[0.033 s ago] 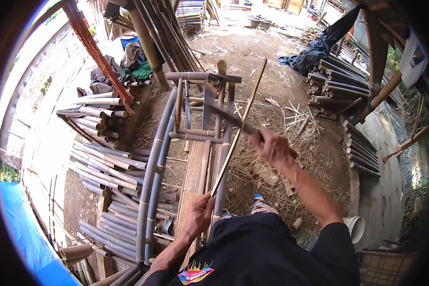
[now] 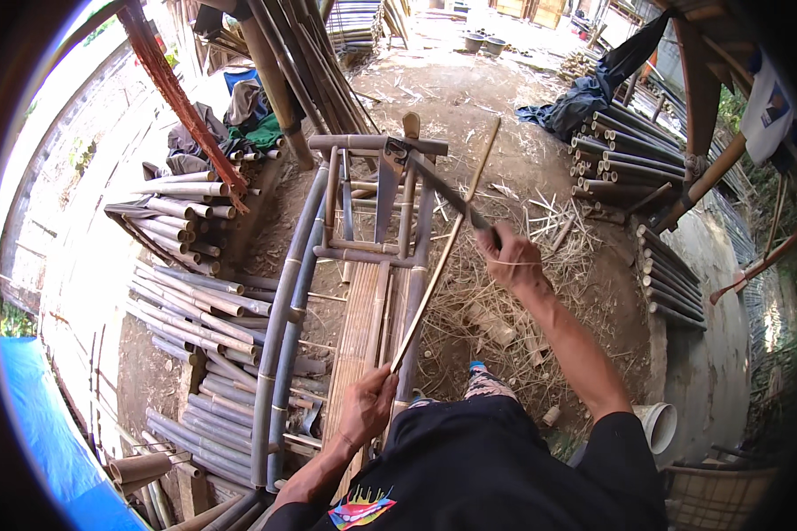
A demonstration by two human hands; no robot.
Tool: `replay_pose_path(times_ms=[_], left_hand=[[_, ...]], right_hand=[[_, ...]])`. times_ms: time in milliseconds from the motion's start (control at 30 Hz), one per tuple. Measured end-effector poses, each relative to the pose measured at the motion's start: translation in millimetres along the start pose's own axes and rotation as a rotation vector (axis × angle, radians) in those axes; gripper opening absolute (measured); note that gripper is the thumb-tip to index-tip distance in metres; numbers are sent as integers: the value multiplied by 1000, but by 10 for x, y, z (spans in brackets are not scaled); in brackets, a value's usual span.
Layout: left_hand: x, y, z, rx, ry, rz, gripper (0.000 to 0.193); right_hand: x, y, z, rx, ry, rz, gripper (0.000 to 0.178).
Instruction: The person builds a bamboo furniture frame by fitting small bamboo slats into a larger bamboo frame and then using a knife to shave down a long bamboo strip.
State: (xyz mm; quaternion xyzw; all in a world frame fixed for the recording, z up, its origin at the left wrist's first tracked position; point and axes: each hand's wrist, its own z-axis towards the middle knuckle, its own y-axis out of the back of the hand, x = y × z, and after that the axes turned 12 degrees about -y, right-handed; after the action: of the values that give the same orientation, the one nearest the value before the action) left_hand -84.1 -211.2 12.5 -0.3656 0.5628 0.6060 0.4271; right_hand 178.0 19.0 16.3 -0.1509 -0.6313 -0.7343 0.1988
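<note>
Gripping near end of bamboo strip (image 2: 433, 281) in closed left hand (image 2: 369, 403), slanted far-right near bamboo frame (image 2: 280, 319). Holding knife (image 2: 444, 189) by handle in closed right hand (image 2: 516, 264), crossing strip in view; can't tell if touching.

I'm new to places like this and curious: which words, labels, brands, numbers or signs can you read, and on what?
No word, label, brand, number or sign is readable.
Black shirt: colourful print, no readable lettering.
White hanging cloth: dark patch, too small to make out.
Handsaw, long-bladed knife, bamboo strip: no readable marking.
</note>
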Motion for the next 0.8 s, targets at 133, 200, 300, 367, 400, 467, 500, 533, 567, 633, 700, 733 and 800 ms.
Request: replay_pose_path(times_ms=[133,200,300,367,400,467,500,533,567,633,700,733,800], left_hand=[[-87,-12,-33,-9,-1,39,24],[-158,-27,-25,-14,-14,75,24],[-227,-116,0,37,-24,162,22],[-246,-258,26,-10,4,150,22],[-240,-303,28,-24,24,149,22],[-244,-404,72,-35,10,199,21],[-271,-477,84,-20,17,198,21],[-301,-554,95,-14,23,199,21],[-302,-598,52,-2,-20,214,21],[-394,-757,21,17,5,137,21],[-362,-822,-220,30,29,150,20],[-271,-828,-297,35,-5,158,19],[-199,-829,-263,69,78,71,21]], right_hand=[[40,9,-100,56,128,68,54],[-29,-2,-110,-39,353,89,54],[-315,183,354,-5,88,7,56],[-318,151,314,47,136,85,51],[-293,98,235,77,149,131,49],[-235,117,219,-236,694,66,50],[-516,48,371,-179,501,15,53],[-839,23,624,-124,318,-33,57],[-911,264,833,1,55,63,64],[-1435,444,1167,-111,26,24,65],[-1617,690,1393,-5,-165,-31,70],[-1837,795,1572,-17,-248,-1,69],[-2188,1087,1841,-112,-310,111,67]])
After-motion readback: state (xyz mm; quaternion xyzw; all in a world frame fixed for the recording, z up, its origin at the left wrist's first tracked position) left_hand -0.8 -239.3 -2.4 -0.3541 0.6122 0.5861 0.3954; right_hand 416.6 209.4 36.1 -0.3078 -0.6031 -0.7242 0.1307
